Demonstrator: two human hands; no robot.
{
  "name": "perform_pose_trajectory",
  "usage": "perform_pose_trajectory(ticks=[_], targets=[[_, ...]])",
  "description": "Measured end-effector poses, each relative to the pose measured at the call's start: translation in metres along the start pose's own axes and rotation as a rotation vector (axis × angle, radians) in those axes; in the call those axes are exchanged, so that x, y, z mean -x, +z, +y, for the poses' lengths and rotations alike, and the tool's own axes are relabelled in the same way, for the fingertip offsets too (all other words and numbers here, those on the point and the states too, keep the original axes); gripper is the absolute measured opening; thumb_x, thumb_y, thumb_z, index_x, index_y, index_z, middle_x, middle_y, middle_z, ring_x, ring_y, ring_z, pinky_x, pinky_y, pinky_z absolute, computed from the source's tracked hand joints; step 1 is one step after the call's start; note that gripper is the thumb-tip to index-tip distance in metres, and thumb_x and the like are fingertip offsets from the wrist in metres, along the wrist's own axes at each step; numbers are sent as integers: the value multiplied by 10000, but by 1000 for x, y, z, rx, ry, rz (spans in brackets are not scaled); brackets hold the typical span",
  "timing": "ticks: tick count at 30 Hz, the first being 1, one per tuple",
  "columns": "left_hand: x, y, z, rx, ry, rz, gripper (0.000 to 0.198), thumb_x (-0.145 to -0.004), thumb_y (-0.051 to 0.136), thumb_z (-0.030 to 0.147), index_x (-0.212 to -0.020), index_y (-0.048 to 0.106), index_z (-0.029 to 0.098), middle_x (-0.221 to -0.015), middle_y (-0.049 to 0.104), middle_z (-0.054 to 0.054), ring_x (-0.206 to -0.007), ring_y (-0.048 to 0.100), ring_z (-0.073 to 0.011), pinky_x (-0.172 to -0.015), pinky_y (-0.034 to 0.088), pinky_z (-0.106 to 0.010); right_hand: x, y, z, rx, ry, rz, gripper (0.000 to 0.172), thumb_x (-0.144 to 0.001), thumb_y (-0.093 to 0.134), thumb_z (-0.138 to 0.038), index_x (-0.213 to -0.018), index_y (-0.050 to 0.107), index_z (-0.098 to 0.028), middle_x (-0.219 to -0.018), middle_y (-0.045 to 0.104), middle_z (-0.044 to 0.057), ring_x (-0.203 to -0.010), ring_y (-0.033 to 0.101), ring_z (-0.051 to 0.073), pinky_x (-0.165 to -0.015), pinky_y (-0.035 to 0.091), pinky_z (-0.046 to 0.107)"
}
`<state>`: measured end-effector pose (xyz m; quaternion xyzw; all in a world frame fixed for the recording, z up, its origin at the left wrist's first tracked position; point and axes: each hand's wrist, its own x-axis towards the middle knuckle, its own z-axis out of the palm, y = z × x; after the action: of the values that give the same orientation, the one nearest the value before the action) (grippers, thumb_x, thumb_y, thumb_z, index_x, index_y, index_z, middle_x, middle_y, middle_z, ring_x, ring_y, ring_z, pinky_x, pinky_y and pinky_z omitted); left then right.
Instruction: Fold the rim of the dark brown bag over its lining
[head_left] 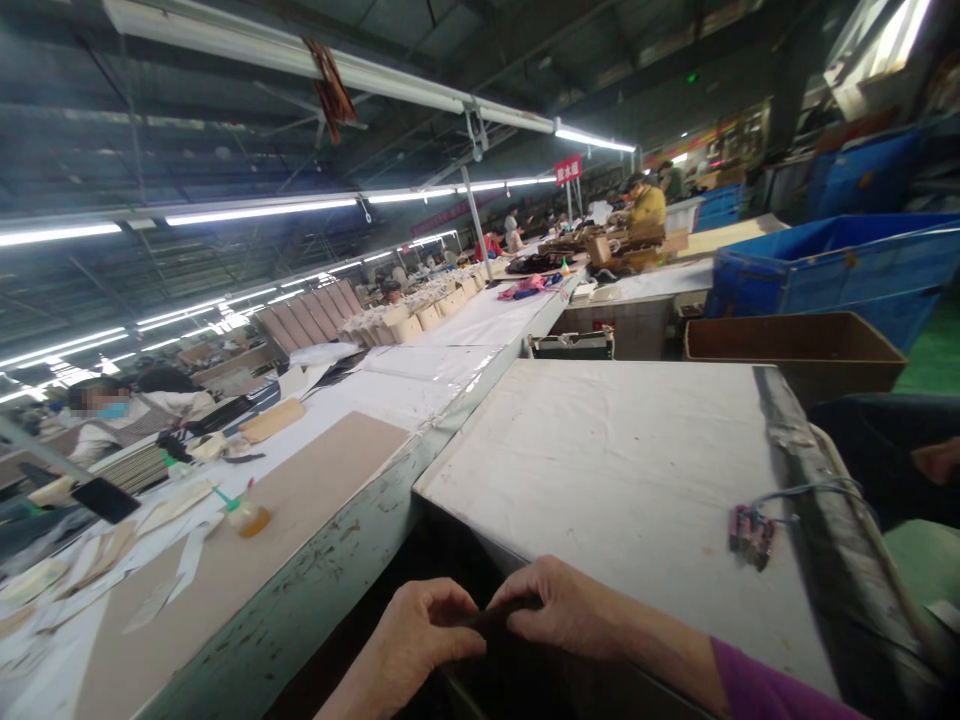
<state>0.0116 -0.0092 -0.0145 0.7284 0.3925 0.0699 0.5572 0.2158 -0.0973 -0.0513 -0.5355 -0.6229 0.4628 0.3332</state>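
Observation:
Low in the middle of the head view, my left hand (409,640) pinches the near edge of a dark, thin piece (501,618) between thumb and fingers. My right hand (562,612), below a purple sleeve (765,685), pinches the same piece from the other side. Its kind cannot be made out against the dark gap beneath. Both hands are over this gap, between the long bench and the white-covered table (600,450). On the bench at left, a squeeze bottle (247,515) with a green nozzle and amber liquid stands on a brown board (337,470).
A bundle of pink pieces (752,537) on a cord lies on the white table. Beyond it are a brown box (795,340) and blue bins (825,270). Strips and cut pieces (172,510) lie on the bench. A masked co-worker (127,420) sits across it.

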Motion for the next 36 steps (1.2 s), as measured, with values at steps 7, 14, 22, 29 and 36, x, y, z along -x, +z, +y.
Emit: perform_pose_trajectory(ticks=[7,14,22,29,36], targets=[[-6,7,-20,-47,27,97,188,-658,761,291,-729,695,130,-645,658,3,-622,564,-139,-587,380,-256,-8,3,-1,64,-21,30,254,-783,625,-319,-950,785,-211,-736,665,-23,-661,537,98,-608,379,189],[-9,9,-21,-91,62,106,206,-667,758,298,-686,633,136,-618,586,34,-610,491,-111,-564,341,-239,-9,11,-15,117,-18,140,189,-738,586,-224,-734,746,-124,-535,441,-30,-535,391,62,-484,263,177],[-12,7,-19,-218,97,100,157,-746,662,309,-726,680,155,-648,606,23,-631,508,-125,-604,357,-255,-9,4,3,138,-8,53,205,-805,553,-266,-723,684,-132,-586,455,-33,-585,413,74,-556,304,198],[-9,-2,-30,-61,55,-6,186,-731,659,276,-841,742,152,-746,700,-14,-680,584,-149,-649,416,-252,21,-4,6,210,18,15,247,-890,459,-248,-703,564,-126,-663,537,1,-655,490,104,-605,356,203],[-6,2,-3,-651,202,58,307,-861,473,331,-699,699,201,-627,613,1,-624,551,-149,-597,314,-260,26,-3,1,399,86,108,234,-896,428,-207,-722,557,-118,-676,574,33,-629,497,102,-585,329,210]])
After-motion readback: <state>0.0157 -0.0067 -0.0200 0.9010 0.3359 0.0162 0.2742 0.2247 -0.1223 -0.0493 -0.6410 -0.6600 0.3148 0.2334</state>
